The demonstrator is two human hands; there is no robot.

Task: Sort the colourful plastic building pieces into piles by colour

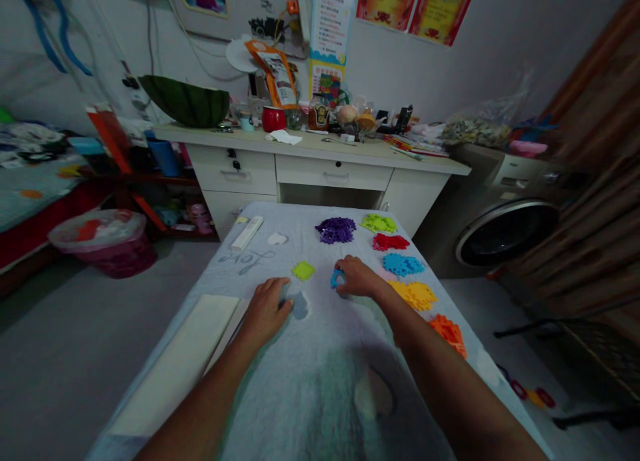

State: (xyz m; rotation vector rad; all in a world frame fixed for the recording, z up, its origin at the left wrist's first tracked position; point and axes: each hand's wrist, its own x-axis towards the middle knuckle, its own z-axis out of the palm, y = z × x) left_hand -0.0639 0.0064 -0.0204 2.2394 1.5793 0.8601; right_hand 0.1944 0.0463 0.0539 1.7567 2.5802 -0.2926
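My right hand (356, 278) rests on the cloth-covered table (310, 381), fingers pinched on a small blue plastic piece (336, 278). My left hand (267, 309) lies knuckles-up on the cloth, fingers curled down; what is under them is hidden. A lime-green assembled square (303, 270) sits just beyond and between the hands. To the right lie sorted piles of pieces: purple (336, 229), lime (379, 223), red (390, 241), blue (403, 264), yellow (415, 294) and orange (449, 332).
A white flat box (177, 361) lies along the table's left edge, a white tube (247, 233) at the far left. Beyond stand a cluttered desk (310, 157) with a half watermelon (187, 102), a washing machine (505, 221) right, and a pink bin (103, 241) left.
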